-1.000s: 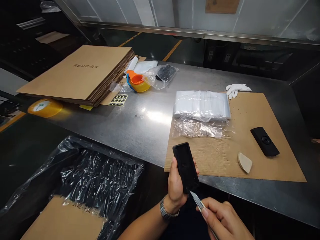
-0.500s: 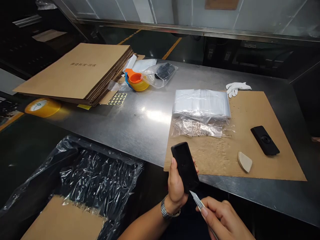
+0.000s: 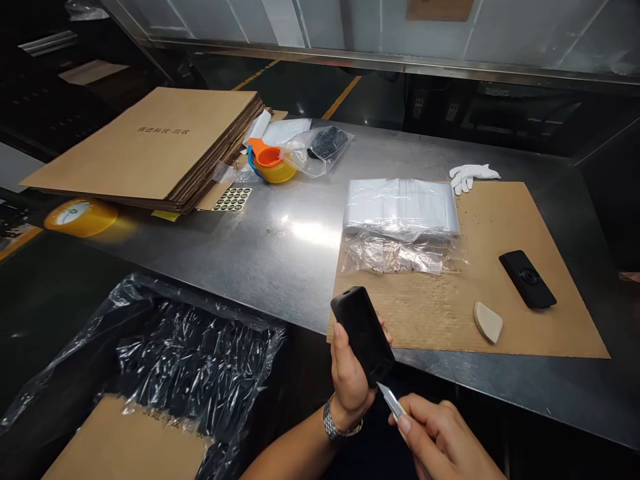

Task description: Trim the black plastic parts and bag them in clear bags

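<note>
Looks to me like you're at the edge-trimming bit, with that hollow black plastic shell (image 3: 361, 330) held up off the near edge of the metal table (image 3: 225, 267) and the utility knife (image 3: 391, 400) brought to its lower end. The blade tip is right at that bottom corner, though tbh I can't tell if it's actually biting or just beside it. If trimming's the idea, I'd say the next move calls for a light, shallow stroke along the rim, with the shell braced and your left hand out of the blade's line, since the palm sits pretty near that tip. Your left hand (image 3: 347, 373) is wrapped round the shell from underneath, thumb up one long side and fingertips poking out past the other, so it's a proper grip. Your right hand (image 3: 440, 430) is closed on the knife handle, thumb pressed along it, forefinger curled opposite. The two hands are apart, only the blade bridging the gap. There's another black casing (image 3: 527, 279) lying on the cardboard sheet (image 3: 540, 233), near a tan wedge-shaped block (image 3: 489, 323), neither one touched by you
</note>
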Demonstrator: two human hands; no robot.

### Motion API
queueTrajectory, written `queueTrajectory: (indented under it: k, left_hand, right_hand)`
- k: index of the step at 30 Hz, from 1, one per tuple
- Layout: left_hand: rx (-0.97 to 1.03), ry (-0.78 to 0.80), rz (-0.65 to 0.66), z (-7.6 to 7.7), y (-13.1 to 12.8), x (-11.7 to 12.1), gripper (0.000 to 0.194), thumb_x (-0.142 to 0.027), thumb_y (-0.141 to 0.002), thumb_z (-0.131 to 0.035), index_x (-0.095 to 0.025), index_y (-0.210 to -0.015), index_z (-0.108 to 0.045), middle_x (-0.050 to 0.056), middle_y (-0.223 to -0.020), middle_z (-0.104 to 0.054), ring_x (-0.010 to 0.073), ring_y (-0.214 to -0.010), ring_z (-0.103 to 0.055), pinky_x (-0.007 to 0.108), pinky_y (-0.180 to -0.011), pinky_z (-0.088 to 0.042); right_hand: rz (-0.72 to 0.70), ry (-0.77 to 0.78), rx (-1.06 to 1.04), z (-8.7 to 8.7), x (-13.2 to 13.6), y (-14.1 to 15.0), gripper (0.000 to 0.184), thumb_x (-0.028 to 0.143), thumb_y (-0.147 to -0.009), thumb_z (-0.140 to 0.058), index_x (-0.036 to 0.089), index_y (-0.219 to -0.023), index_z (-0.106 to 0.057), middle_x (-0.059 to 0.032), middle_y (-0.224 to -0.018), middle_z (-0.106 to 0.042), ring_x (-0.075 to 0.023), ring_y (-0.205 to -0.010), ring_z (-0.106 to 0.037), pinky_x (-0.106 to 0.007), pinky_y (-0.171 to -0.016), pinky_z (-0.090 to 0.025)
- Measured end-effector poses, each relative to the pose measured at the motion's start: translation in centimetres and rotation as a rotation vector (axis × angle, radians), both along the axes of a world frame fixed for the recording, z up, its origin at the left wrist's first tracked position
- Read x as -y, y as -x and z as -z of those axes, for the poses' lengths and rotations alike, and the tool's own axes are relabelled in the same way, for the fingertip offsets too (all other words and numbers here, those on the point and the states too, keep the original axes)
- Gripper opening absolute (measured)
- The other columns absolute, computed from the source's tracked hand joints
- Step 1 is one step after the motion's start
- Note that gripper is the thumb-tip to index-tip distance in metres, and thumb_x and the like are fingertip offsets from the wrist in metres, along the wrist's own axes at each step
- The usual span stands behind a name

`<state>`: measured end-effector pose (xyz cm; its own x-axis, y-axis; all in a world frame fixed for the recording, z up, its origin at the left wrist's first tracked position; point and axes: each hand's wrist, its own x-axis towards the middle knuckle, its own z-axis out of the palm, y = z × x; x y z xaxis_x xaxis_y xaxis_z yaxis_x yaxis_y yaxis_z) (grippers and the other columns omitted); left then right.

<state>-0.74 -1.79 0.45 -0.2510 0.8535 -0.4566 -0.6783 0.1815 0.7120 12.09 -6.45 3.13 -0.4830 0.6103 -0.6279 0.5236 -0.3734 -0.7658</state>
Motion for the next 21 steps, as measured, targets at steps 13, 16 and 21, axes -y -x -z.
queueTrajectory:
  k: [13, 16, 21]
  left_hand:
    - [0.042, -0.067, -0.027, 0.45, 0.06, 0.50, 0.053, -0.062, -0.081, -0.039, -0.014, -0.085, -0.062, 0.005, -0.070, -0.061, 0.0147, -0.061, -0.055, 0.023, -0.052, -0.045]
    - [0.072, -0.079, -0.029, 0.50, 0.06, 0.35, 0.051, -0.061, -0.081, -0.039, -0.015, -0.085, -0.063, 0.004, -0.074, -0.061, 0.0145, -0.062, -0.056, 0.023, -0.052, -0.045]
    - [0.079, -0.078, -0.032, 0.37, 0.02, 0.30, 0.049, -0.061, -0.080, -0.043, -0.016, -0.085, -0.062, 0.004, -0.075, -0.061, 0.0142, -0.060, -0.055, 0.023, -0.051, -0.045]
  right_hand:
    - [0.072, -0.031, -0.104, 0.34, -0.01, -0.05, 0.048, 0.059, -0.088, -0.033, 0.018, -0.082, -0.057, 0.0074, -0.041, -0.037, -0.0077, -0.038, -0.039, -0.018, -0.041, -0.028]
    - [0.104, -0.021, -0.049, 0.14, 0.15, -0.25, 0.046, 0.059, -0.088, -0.034, 0.020, -0.078, -0.056, 0.0076, -0.040, -0.036, -0.0075, -0.037, -0.036, -0.019, -0.040, -0.026]
    - [0.035, -0.025, 0.014, -0.32, 0.05, -0.24, 0.043, 0.055, -0.090, -0.033, 0.021, -0.078, -0.054, 0.0074, -0.042, -0.034, -0.0082, -0.039, -0.039, -0.019, -0.038, -0.026]
